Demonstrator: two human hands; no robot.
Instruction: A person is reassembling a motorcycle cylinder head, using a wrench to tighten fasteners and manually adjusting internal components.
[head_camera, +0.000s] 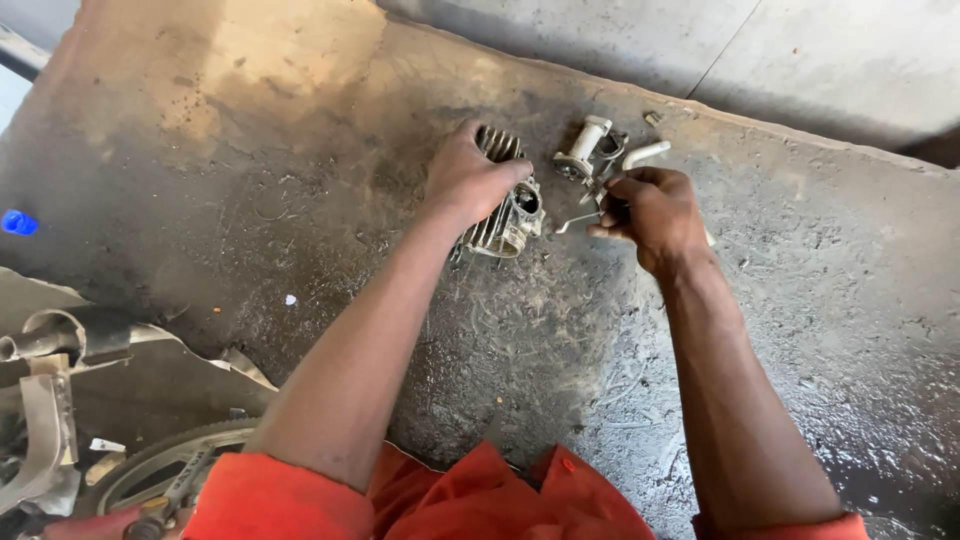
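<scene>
My left hand (470, 178) rests on top of a finned metal engine cylinder part (505, 215) lying on a stained, oily concrete floor (300, 150), gripping it from above. My right hand (652, 212) is closed around a small metal tool or bent rod (578, 222) whose end pokes out to the left, close to the finned part. Just beyond my right hand lie a whitish cylindrical metal piece (582, 150) and a pale tube-like piece (646, 153). Both forearms reach out from orange sleeves (480, 495).
At the lower left are a motorcycle wheel rim (165, 465), a grey metal bracket (45, 430) and torn sheet material (240, 365). A small blue object (18, 222) lies at the far left. A concrete wall (820, 60) rises at the back right.
</scene>
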